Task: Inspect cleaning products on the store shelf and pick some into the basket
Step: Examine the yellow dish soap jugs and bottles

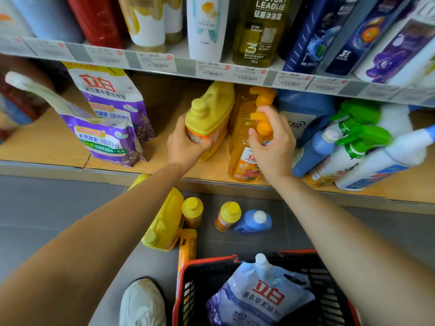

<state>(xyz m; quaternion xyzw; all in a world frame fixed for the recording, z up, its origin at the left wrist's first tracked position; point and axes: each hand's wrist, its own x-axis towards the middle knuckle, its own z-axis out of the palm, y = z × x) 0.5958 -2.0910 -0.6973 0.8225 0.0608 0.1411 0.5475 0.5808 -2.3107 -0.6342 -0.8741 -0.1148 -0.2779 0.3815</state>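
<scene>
So the person's crouched at the bottom shelf [42, 147] with both hands busy. The left hand [186, 143] is wrapped around the base of a yellow jug [209, 109], which is tipped forward, I'd guess so the label can be read or so it slides out. The right hand [273, 147] has its fingers curled round the pump neck of an orange bottle [243, 161] that stands just beside the jug, near the shelf's front edge. Grabbing by the neck makes sense, since the body's wide and slick. The basket [211, 261] sits on the floor right below, between the arms, with one blue-white pouch [261, 295] in it and plenty of room left. It's tight up top though: the price rail [211, 69] overhangs both items, so they probably need to come out forward before going down. The spray bottles [348, 156] lean in close on the right and the purple pouches [106, 135] slump on the left. There are also loose bottles on the floor [227, 216] between the shelf and the basket, easy to knock on the way.
</scene>
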